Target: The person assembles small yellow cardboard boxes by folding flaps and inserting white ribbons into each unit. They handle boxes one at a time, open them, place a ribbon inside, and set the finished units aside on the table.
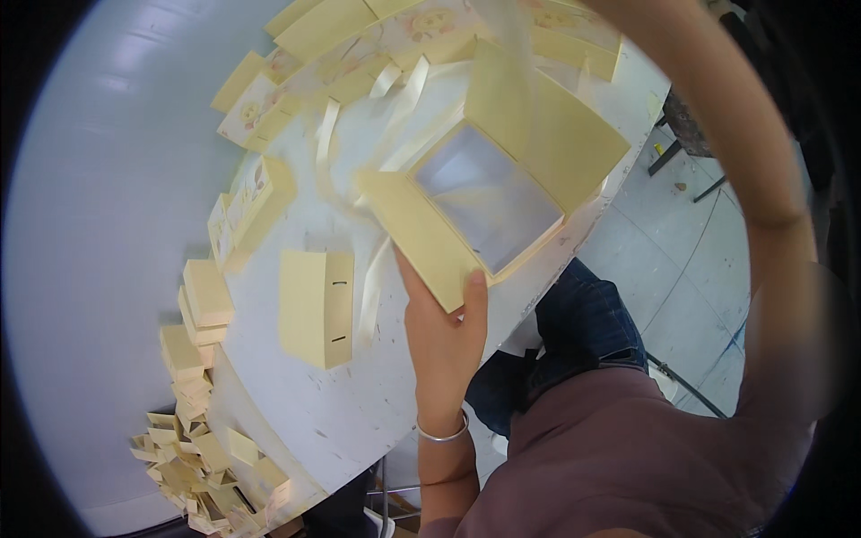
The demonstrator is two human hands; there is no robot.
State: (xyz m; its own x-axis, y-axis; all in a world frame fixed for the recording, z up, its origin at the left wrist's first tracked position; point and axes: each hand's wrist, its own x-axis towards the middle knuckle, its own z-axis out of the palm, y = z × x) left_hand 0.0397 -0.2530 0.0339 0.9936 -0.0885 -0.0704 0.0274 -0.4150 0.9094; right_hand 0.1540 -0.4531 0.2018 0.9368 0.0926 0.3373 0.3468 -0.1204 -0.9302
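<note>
A pale yellow cardboard gift box (414, 235) lies tilted on the table with its flaps spread out and a greyish window or inner panel (489, 199) in its middle. My left hand (446, 336), a bangle at its wrist, grips the near corner of the box. The thumb presses on the edge and the fingers go under the side flap. My right forearm (717, 99) arches up and leaves the picture at the top, so its hand is out of sight. Pale ribbons (408, 99) trail over the table beside the box. A blurred, see-through streak crosses the upper flap.
Left of my hand stands another yellow box piece (314, 309) with two dark slots. Printed boxes (386, 45) line the far edge. Stacked boxes (208, 291) run down the left, to a heap of small box parts (197, 466). A stool (686, 134) stands on the tiled floor.
</note>
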